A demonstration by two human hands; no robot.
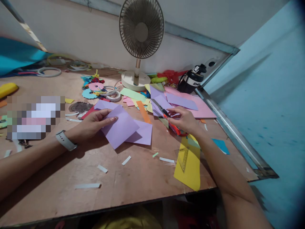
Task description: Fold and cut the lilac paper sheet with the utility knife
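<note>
My left hand [101,120] pinches a square purple paper [121,127] between thumb and fingers, tilted above the table. Another purple sheet [144,133] lies partly beneath it. To the right, my right hand [179,118] has its fingers closed on scissors; the dark blades [160,107] point up and left, and the red handle [175,128] shows below the fingers. Behind the blades are more purple sheets [182,101] on a large pink sheet [205,107]. An orange strip [143,112] lies between my hands.
A fan [136,79] and a black bottle [190,81] stand at the back. Yellow paper [190,171] with a clear triangle ruler [183,159] lies near the front right edge. White paper strips [102,168] are scattered in front. Tape rolls [113,96] sit left of the fan.
</note>
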